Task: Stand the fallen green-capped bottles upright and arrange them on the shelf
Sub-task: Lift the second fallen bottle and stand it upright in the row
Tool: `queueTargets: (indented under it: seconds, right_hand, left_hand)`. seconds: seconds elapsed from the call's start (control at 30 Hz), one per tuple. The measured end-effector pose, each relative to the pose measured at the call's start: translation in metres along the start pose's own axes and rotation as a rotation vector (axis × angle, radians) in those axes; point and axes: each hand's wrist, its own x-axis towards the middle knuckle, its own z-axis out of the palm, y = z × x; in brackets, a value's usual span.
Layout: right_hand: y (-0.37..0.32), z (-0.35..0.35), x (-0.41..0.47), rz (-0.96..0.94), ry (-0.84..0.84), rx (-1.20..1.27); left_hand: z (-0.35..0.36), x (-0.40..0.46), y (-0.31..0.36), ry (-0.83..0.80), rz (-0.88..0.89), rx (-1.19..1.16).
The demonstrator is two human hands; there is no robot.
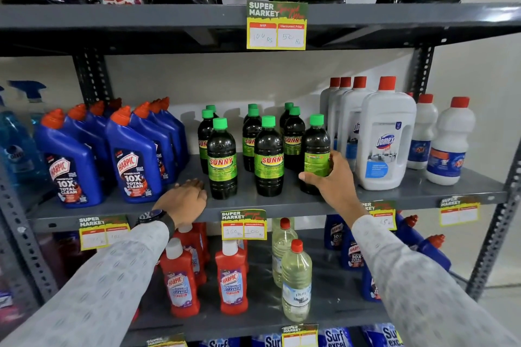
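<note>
Several dark green-capped bottles with green "Sunny" labels stand upright in the middle of the grey shelf (282,201). The front row holds three: a left bottle (222,160), a middle bottle (268,158) and a right bottle (317,149). My right hand (334,180) grips the right bottle around its lower body; its label faces away. More green-capped bottles (293,136) stand behind in rows. My left hand (184,201) rests palm down on the shelf's front, just left of the left bottle, holding nothing. No bottle lies on its side.
Blue Harpic bottles (134,166) stand close on the left. White red-capped Domex bottles (384,138) stand close on the right. Price tags (244,225) hang from the shelf edge. Red Harpic bottles and clear bottles fill the shelf below; pouches sit on the shelf above.
</note>
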Motion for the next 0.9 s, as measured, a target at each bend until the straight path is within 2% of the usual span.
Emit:
queueTargets:
  seconds: [0.17,0.23,0.5,0.73,0.9]
  right_hand:
    - [0.006,-0.005,0.003,0.103,-0.112,0.149]
    - [0.009,-0.005,0.004,0.113,-0.124,0.136]
    - [0.005,-0.001,0.001,0.06,-0.015,0.038]
    - [0.012,-0.004,0.002,0.103,-0.122,0.112]
    - [0.011,0.002,-0.002,0.081,-0.028,0.004]
  left_hand:
    - [-0.001,-0.001,0.001,-0.013,0.014,-0.001]
    - [-0.001,-0.001,0.001,-0.014,0.013,0.001]
    - [0.0,-0.001,0.001,-0.013,0.004,-0.006]
    - [0.001,0.0,-0.001,-0.014,0.002,-0.007]
    - [0.001,0.001,-0.001,-0.017,0.006,0.005]
